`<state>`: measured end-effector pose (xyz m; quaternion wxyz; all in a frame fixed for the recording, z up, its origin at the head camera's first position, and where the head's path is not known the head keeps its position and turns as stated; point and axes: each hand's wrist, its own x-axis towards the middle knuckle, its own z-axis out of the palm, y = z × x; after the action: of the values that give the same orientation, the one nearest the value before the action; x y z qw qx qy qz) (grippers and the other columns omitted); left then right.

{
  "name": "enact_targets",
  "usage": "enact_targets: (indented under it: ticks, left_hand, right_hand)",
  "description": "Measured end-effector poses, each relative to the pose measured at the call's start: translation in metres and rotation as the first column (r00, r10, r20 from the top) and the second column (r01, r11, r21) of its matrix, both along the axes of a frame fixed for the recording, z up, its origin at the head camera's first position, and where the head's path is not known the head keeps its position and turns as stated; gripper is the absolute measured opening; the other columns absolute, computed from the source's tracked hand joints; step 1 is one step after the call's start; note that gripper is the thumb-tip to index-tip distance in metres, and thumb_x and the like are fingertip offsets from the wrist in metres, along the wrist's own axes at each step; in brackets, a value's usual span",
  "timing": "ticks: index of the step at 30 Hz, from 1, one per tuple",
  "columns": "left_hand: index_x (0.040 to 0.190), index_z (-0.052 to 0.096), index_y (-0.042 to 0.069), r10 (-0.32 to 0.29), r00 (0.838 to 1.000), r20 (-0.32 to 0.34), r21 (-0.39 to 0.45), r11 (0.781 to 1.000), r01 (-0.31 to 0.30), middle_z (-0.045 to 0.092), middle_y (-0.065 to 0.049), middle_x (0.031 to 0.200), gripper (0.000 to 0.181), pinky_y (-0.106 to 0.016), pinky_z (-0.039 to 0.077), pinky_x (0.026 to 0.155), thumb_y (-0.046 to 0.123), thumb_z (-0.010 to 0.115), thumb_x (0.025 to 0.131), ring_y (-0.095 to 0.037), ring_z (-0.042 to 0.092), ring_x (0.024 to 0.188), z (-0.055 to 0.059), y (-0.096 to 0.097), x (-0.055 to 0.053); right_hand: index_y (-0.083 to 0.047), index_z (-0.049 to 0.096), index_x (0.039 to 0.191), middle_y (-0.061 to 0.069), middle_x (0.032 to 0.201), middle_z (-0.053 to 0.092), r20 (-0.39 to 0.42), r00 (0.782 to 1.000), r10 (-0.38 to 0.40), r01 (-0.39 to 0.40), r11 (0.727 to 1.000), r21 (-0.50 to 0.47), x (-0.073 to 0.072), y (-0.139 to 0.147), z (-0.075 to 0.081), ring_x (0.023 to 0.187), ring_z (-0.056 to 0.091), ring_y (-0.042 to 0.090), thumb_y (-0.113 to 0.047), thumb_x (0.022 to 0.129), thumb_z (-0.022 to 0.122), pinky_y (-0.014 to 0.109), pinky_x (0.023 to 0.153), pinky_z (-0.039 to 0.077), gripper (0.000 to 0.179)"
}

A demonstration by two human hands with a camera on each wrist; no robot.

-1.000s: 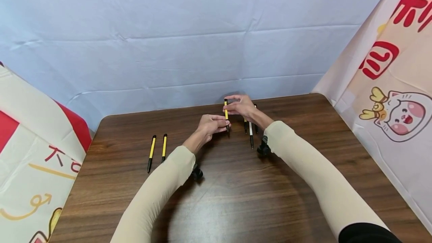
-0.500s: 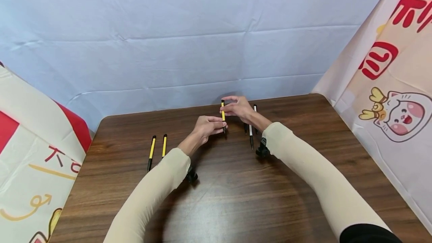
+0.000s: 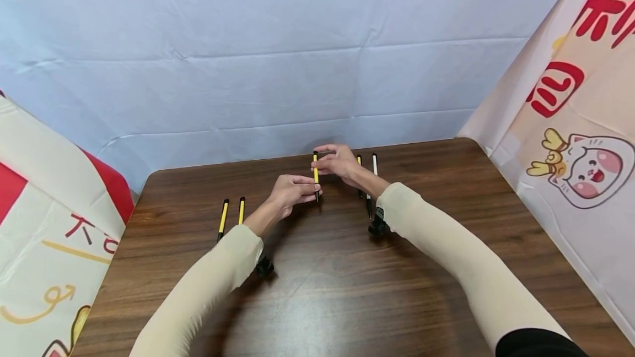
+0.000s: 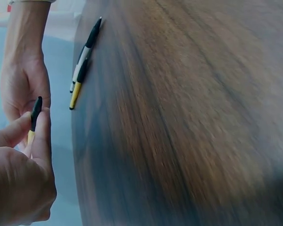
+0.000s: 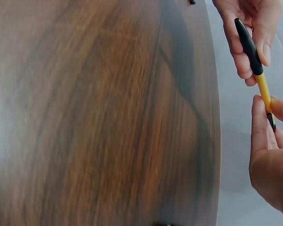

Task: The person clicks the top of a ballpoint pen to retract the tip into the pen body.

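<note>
A yellow pen (image 3: pixel 316 167) with a black grip is held between both hands, above the far part of the table. My left hand (image 3: pixel 290 191) pinches it by the black grip at its lower part, thumb on one side and fingers on the other. Higher up, my right hand (image 3: pixel 339 163) pinches the yellow barrel near the black top end, as the right wrist view also shows. Beside the right wrist lie another yellow pen (image 3: pixel 359 163) and a white pen (image 3: pixel 375 163), partly hidden by the forearm. Two more yellow pens (image 3: pixel 224 216) (image 3: pixel 241 211) lie left, partly covered by the left sleeve.
The brown wooden table (image 3: pixel 327 280) ends at a far edge close behind the hands. A pale cloth (image 3: pixel 278 59) hangs beyond it. Printed banners (image 3: pixel 570 142) hang at the right and left sides. Small black cameras (image 3: pixel 265 265) are worn at the wrists.
Both hands have moved left and slightly nearer with the yellow pen between them. More of the pens by the right wrist shows, while the left sleeve covers more of the two left pens.
</note>
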<state>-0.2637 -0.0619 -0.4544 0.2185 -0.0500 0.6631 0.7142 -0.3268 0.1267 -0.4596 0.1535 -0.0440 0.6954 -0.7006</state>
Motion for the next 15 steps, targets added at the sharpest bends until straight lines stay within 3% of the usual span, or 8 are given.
enact_targets:
  ticks: [10, 15]
  left_hand:
    - [0.127, 0.066, -0.016, -0.016, 1.000, -0.002, -0.021, 1.000, 0.016, 0.080, -0.017, 0.104, 0.034, -0.032, 0.066, 0.082, -0.003, 0.074, 0.097, -0.036, 0.076, 0.109, -0.001, -0.029, 0.010]
    - [0.128, 0.066, -0.017, -0.025, 1.000, -0.004, -0.032, 0.999, 0.025, 0.078, -0.023, 0.111, 0.034, -0.032, 0.066, 0.083, -0.003, 0.073, 0.098, -0.032, 0.078, 0.104, 0.000, -0.041, 0.015]
  right_hand:
    - [0.008, 0.058, 0.144, 0.019, 0.098, 0.079, -0.050, 0.999, 0.003, -0.002, 1.000, 0.018, 0.010, -0.028, -0.002, 0.093, 0.079, 0.030, 0.007, 0.093, 0.078, 0.055, 0.098, 0.059, 0.055]
    - [0.008, 0.056, 0.146, 0.022, 0.101, 0.078, -0.049, 0.999, 0.019, -0.019, 1.000, 0.009, 0.015, -0.039, -0.003, 0.086, 0.079, 0.023, 0.007, 0.093, 0.078, 0.050, 0.095, 0.062, 0.057]
